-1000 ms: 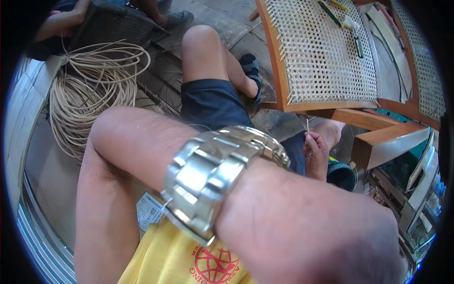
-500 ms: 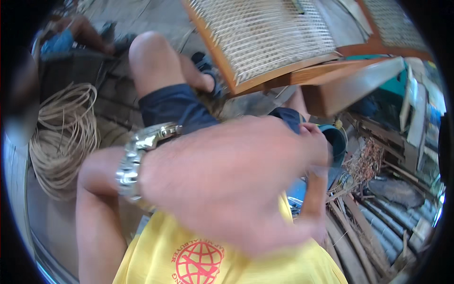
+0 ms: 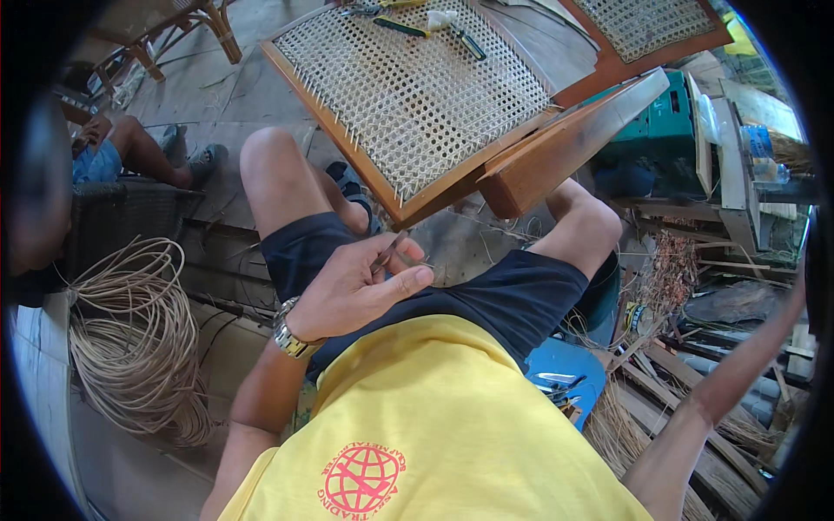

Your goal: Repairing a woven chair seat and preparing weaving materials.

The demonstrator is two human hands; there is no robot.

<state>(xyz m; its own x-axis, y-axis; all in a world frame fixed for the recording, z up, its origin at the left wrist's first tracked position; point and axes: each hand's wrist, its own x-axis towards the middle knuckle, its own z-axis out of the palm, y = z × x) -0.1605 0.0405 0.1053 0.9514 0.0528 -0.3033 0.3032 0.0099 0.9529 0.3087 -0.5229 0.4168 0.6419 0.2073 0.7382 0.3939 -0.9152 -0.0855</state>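
My left hand (image 3: pixel 352 286), with a metal watch on its wrist, is raised above my lap. Its fingers pinch a small, thin, bent brownish strip (image 3: pixel 388 253) whose kind I cannot make out. At the right my right forearm (image 3: pixel 734 373) reaches up toward the rim of the picture, and the hand is out of sight. Beyond my knees a wooden chair frame (image 3: pixel 401 211) carries a woven cane panel (image 3: pixel 382 104). On the weave lie a dark tool with green-yellow grips (image 3: pixel 401 27) and another slim green-and-black handled tool (image 3: pixel 470 43).
A coil of rattan (image 3: pixel 135 347) hangs at the left. A blue stool (image 3: pixel 565 369) with tools on it stands by my right thigh. Farther right are a green crate (image 3: pixel 656 130), scrap wood (image 3: pixel 669 391) and plastic bottles (image 3: pixel 760 143). Another person's leg (image 3: pixel 143 152) shows at far left.
One hand, blurred and close across the middle before, is now lower in my lap, pinching the strip. My right arm has swung outward to the right. The view has shifted, showing more of the panel.
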